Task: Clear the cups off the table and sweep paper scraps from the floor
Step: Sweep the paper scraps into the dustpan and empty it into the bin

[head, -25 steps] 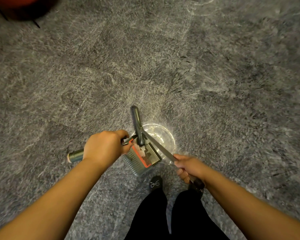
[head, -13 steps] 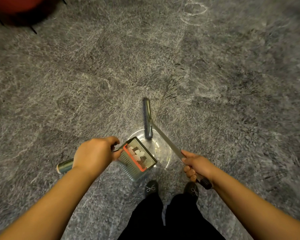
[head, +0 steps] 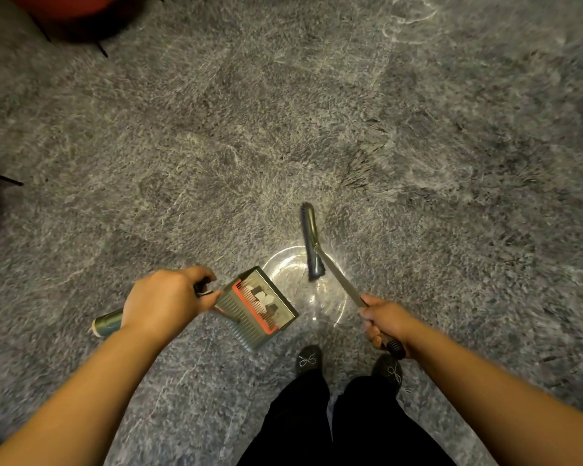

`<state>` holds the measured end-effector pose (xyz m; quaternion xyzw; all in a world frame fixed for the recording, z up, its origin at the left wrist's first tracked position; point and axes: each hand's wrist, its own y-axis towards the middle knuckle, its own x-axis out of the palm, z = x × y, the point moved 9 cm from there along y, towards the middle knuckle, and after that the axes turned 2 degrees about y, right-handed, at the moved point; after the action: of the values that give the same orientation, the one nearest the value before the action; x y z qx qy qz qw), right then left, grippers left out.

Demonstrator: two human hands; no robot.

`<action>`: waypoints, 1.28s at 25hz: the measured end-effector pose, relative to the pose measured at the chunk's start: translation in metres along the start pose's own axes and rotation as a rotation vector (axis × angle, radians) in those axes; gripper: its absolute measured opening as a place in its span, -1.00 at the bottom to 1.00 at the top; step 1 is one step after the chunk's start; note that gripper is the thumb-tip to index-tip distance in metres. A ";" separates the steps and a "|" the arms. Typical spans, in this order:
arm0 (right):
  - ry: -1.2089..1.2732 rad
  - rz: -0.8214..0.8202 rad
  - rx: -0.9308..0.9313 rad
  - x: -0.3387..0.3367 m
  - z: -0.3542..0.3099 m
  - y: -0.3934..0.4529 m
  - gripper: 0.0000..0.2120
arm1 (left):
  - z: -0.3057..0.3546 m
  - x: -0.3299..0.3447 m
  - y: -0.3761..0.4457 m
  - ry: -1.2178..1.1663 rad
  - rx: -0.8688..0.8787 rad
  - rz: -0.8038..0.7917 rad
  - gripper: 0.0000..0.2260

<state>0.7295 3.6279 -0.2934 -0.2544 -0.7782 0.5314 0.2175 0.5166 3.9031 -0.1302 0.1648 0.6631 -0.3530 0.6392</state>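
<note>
**Q:** Head view, looking down — what do both hands hold?

**A:** The left hand (head: 164, 299) has its grip wrapped around the dustpan handle (head: 106, 321), whose end sticks out past the wrist to the left. The right hand (head: 386, 321) has its grip curled around the broom handle (head: 340, 280), near its black ribbed end.

**Q:** Where is the dustpan?

**A:** The dustpan (head: 258, 307) sits between the hands, just in front of the person's feet, tilted with its open mouth toward the upper right. It is grey-green with an orange comb strip across it. Pale paper scraps (head: 265, 299) lie inside it, against the comb.

**Q:** And the broom?

**A:** The broom head (head: 310, 242) is dark and narrow, lying ahead of the right hand, apart from the dustpan. Its near end overlaps a clear round dish (head: 303, 287) on the floor; whether they touch, I cannot tell.

**Q:** What else is there?

**A:** Grey shaggy carpet (head: 283, 112) fills the view. Two dark shoes (head: 308, 359) and black trousers show at the bottom. Something red (head: 61, 5) sits in the top left corner.
</note>
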 end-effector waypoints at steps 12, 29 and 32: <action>-0.041 -0.207 0.060 0.047 0.038 -0.043 -0.55 | 0.026 -0.007 -0.014 -0.003 0.025 0.079 -0.70; 0.307 0.096 -0.212 -0.068 0.077 -0.170 -0.51 | 0.125 -0.064 -0.050 -0.108 0.117 0.242 -0.66; 0.365 0.130 -0.247 -0.092 0.101 -0.192 -0.50 | 0.142 -0.072 -0.075 -0.115 0.156 0.293 -0.67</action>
<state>0.7074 3.4394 -0.1546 -0.4205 -0.7671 0.3901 0.2873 0.5797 3.7712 -0.0323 0.2883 0.5648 -0.3150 0.7061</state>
